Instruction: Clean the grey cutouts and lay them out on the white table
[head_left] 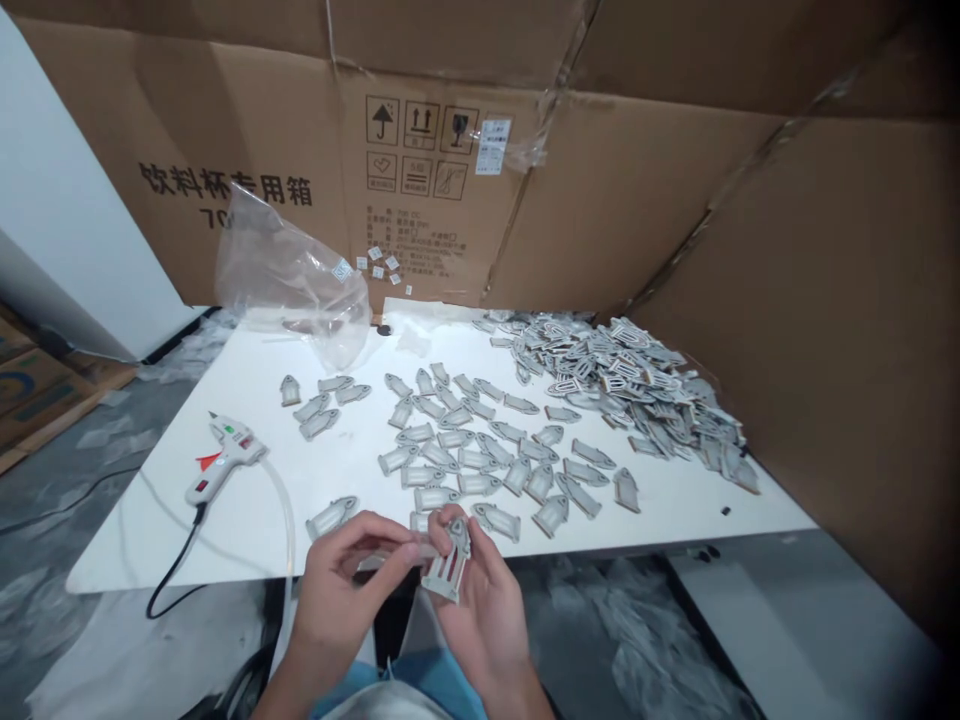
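My right hand [484, 600] grips a small grey ribbed plastic piece [448, 567] with reddish stripes, held upright over the table's near edge. My left hand [341, 580] is closed in a pinch on a second pale flat piece [382, 556] that meets the first. Both hands hover just in front of the white table [255, 520]. Several grey pieces [465, 450] like these lie spread on the table beyond my hands, the nearest one [331, 516] just above my left hand.
A heap of the same pieces [630, 385] fills the far right of the table. A white glue gun [223, 458] with a black cord lies at the left. A clear plastic bag [289, 275] stands at the back. Cardboard walls [810, 300] enclose the back and right.
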